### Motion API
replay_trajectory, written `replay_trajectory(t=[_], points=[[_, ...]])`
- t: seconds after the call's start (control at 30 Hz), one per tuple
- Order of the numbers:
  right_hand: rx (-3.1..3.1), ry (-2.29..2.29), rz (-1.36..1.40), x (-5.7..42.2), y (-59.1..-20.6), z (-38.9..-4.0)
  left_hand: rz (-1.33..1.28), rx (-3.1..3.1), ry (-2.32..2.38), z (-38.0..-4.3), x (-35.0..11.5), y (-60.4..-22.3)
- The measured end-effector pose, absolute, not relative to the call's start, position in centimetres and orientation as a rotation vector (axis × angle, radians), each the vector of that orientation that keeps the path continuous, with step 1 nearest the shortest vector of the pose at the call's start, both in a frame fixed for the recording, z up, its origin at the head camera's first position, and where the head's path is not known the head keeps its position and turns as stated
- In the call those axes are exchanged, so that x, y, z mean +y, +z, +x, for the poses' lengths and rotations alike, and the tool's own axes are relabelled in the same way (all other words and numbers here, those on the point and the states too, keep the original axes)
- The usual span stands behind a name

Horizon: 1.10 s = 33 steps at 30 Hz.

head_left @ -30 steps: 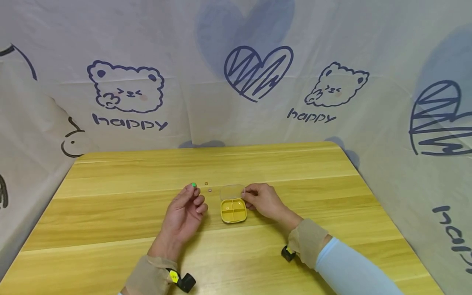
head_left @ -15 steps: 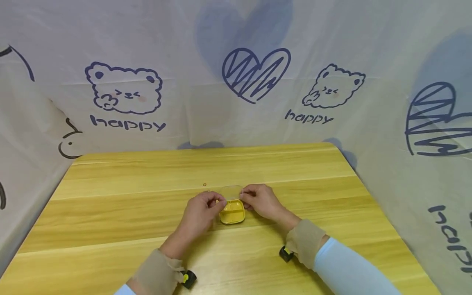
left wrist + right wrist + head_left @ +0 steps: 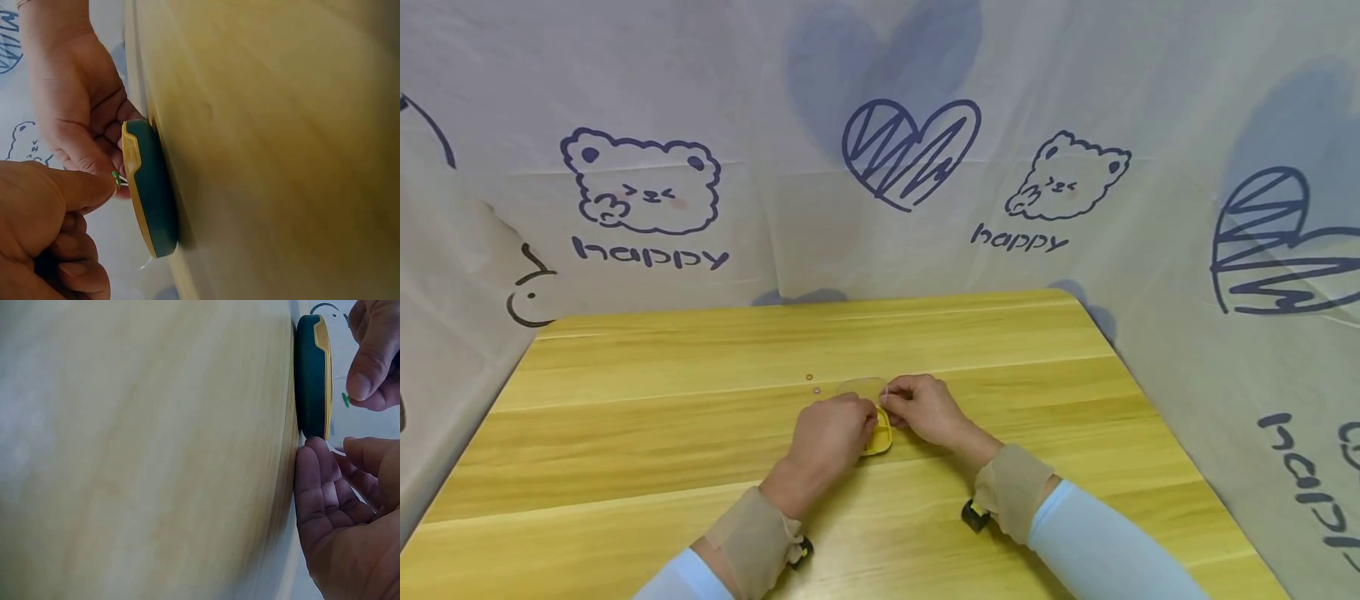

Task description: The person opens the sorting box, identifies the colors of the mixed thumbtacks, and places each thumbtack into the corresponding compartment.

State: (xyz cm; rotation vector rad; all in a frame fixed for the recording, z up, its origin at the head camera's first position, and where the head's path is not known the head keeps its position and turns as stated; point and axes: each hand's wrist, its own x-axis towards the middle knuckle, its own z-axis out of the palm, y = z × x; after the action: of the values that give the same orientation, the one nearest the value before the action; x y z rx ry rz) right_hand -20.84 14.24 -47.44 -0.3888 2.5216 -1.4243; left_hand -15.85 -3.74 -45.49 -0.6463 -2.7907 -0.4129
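The left hand pinches a small green piece just above the open box; the right hand, right of the box, pinches its clear lid. Two tiny pieces lie beyond the box, to its left.

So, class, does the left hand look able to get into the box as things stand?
Probably yes: the left hand pinches a green piece over the box, whose clear lid is open; the right hand is at the lid's edge, not across the opening.
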Motion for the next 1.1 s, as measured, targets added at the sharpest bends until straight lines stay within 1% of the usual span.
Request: replay_trajectory(t=[0.83,1.1], points=[[2.522,-1.454,-0.398,14.11,-47.36,-20.67,-0.635,-2.823,-0.306,-16.63,-2.95,-45.99],[2.524,-1.431,-0.420,14.28,-47.29,-20.64,-0.626,-2.844,-0.357,-16.19,-3.71,-45.33]])
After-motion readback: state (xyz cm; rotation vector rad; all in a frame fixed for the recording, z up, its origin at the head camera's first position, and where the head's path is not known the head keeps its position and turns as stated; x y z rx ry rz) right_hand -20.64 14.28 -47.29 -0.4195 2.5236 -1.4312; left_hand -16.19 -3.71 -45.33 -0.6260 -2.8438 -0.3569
